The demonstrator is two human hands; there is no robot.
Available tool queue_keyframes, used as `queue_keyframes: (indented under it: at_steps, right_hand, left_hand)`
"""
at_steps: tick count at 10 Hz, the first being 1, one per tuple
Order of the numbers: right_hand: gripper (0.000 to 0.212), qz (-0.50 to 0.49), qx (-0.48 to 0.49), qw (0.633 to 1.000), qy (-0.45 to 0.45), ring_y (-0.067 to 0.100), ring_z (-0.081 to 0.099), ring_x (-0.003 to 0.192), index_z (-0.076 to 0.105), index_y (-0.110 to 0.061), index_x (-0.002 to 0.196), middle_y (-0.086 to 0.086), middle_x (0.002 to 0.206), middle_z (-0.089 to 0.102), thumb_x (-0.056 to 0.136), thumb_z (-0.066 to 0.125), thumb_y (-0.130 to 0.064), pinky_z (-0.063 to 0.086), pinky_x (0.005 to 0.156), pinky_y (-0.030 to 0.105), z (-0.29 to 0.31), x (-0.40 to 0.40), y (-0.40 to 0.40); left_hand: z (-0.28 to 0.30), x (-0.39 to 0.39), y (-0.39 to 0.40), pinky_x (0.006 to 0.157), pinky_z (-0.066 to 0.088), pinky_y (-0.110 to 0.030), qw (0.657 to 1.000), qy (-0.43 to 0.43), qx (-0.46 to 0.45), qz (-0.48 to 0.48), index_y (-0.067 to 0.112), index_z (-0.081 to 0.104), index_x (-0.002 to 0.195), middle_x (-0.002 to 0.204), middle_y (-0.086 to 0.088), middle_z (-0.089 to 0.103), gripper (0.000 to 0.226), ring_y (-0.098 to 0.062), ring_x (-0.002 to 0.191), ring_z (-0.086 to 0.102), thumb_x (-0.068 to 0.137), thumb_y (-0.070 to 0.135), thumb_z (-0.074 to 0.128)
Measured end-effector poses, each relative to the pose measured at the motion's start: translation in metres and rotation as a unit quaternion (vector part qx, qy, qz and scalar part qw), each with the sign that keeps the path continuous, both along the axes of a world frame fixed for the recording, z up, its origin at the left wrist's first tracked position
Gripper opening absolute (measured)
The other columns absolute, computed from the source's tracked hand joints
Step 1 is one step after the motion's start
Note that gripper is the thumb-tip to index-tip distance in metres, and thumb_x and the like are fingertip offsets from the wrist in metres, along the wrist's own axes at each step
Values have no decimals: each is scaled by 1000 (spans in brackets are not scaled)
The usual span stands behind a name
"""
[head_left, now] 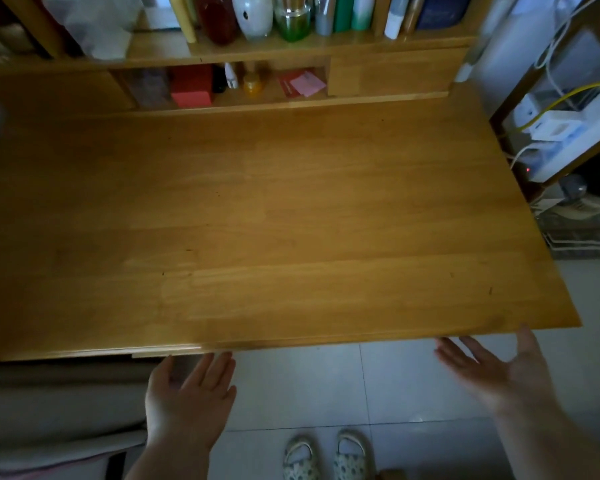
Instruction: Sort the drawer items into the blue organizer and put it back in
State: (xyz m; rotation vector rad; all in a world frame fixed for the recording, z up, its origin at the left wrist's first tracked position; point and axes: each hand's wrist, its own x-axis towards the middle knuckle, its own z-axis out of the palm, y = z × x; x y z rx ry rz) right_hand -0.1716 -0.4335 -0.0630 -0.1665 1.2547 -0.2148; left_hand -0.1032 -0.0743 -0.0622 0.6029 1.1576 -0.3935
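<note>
1. Left hand (pixel 191 398) is held palm up with straight fingers, empty, just under the front edge of the wooden surface (pixel 274 220).
2. Right hand (pixel 492 368) is likewise spread and empty, fingers at the same edge.
3. Neither blue organizer nor drawer items can be seen.
4. Bottles (pixel 253 15) stand on the shelf (pixel 326 46) behind.
</note>
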Motion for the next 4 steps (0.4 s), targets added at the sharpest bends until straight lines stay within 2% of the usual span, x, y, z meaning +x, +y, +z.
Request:
queue_keyframes:
  at_steps: [1,2,3,4]
  right_hand:
    - [85,9,-8,1000,-11,42,43,127,36,-6,140,25,136,44,78,63,-57,34,104,58,7,21,4]
    - [74,4,-15,1000,-23,44,51,109,39,-9,133,24,122,50,78,65,-52,42,89,60,1,21,5]
    - [69,6,-35,999,-28,42,50,109,41,-9,130,22,121,51,79,65,-49,42,88,58,1,21,7]
    - [62,51,-53,997,-22,34,45,127,45,-8,132,16,132,51,85,56,-48,36,98,49,-3,15,14]
  left_hand:
    - [1,15,-2,114,14,-43,1000,-21,-6,9,1,39,138,131,-20,51,74,-28,137,34,87,55,40]
    - [1,23,-6,117,11,-43,999,-30,1,28,-1,33,141,143,-20,42,78,-29,140,30,86,52,44]
    - [8,21,-8,117,11,-43,1000,-14,25,3,0,32,142,145,-19,41,78,-29,139,31,85,51,46]
    - [16,22,-6,117,8,-42,979,51,190,-57,8,30,145,150,-5,37,70,-22,143,24,91,51,40]
